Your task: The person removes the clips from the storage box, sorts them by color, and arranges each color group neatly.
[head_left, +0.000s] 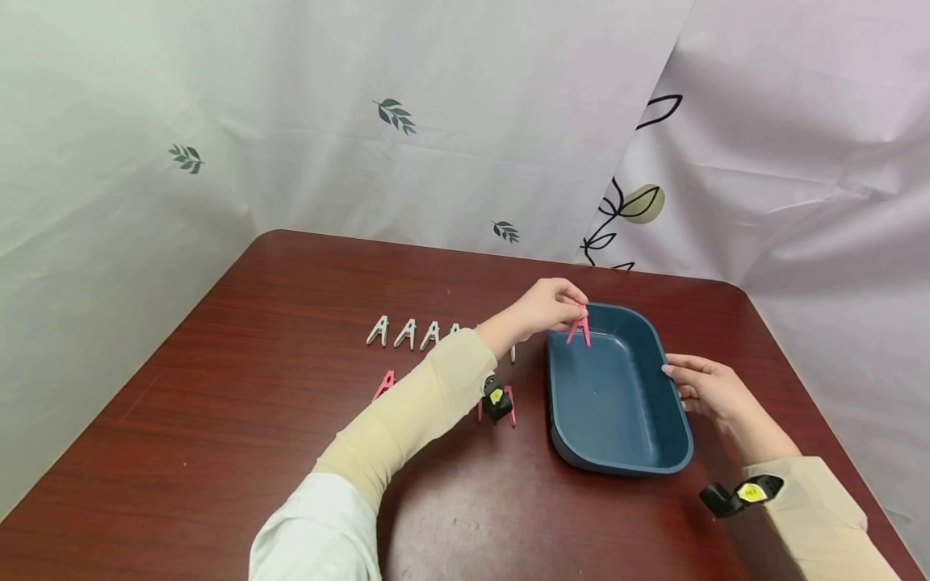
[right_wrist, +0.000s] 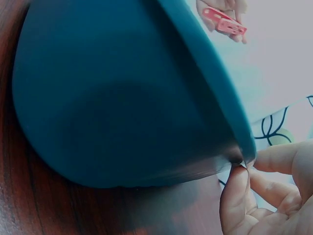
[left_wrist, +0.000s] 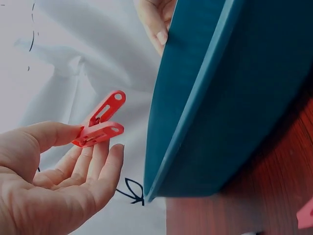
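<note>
Between thumb and fingers, my left hand [head_left: 546, 309] pinches a pink clothespin [head_left: 579, 326]. It hangs above the far left corner of a blue plastic basin [head_left: 555, 403], legs pointing down. In the left wrist view the clothespin [left_wrist: 100, 122] is clear of the basin's wall [left_wrist: 195, 112]. My right hand [head_left: 715, 390] grips the basin's right rim, with thumb and fingers on either side of it in the right wrist view. No clothespins show inside the basin.
White clothespins [head_left: 405, 333] stand in a row left of the basin, some hidden behind my left forearm. Nearer me are pink clothespins [head_left: 385, 383], also partly covered by the sleeve. The dark red table [head_left: 218, 403] ends at a hanging white cloth [head_left: 436, 161].
</note>
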The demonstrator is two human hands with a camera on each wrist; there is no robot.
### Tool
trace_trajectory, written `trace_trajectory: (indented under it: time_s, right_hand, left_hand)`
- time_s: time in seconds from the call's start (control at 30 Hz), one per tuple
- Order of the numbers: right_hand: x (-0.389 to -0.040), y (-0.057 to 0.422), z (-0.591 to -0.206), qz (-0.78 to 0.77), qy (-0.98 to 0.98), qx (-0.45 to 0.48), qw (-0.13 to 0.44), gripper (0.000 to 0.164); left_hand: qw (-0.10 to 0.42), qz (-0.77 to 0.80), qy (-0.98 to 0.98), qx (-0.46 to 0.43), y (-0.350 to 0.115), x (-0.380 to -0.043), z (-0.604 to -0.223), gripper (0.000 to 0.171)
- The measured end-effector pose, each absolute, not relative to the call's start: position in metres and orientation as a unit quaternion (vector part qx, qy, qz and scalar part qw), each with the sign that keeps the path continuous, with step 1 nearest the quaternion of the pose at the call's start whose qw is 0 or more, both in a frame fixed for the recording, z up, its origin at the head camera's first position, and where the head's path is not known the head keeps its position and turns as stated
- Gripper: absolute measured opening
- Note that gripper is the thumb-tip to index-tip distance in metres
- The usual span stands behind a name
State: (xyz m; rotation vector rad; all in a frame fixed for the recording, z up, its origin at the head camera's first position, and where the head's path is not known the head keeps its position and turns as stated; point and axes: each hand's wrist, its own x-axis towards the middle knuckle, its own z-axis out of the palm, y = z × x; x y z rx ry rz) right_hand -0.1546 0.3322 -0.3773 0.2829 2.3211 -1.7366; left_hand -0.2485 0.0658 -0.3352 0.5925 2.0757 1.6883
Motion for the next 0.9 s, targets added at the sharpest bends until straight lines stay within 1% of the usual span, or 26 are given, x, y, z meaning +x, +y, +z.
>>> trace_trajectory:
  time_s: [0.23, 0.53, 0.63, 0.9]
  right_hand:
    - [-0.155, 0.334, -0.380, -0.598, 0.787, 0.097, 0.116, 0.012]
    - [-0.153, 0.337, -0.382, -0.605, 0.782, 0.088, 0.117, 0.012]
    - [-0.153, 0.337, -0.382, -0.609, 0.780, 0.085, 0.116, 0.014]
    - [-0.154, 0.337, -0.382, -0.610, 0.780, 0.083, 0.116, 0.011]
  left_hand:
    - [0.196, 0.611, 0.741, 0.201, 0.049, -0.250, -0.335, 0.030]
    - [0.190, 0.612, 0.744, 0.189, 0.028, -0.250, -0.336, 0.028]
    - [0.189, 0.611, 0.747, 0.183, 0.020, -0.251, -0.337, 0.027]
    - [0.195, 0.604, 0.753, 0.175, -0.010, -0.253, -0.339, 0.030]
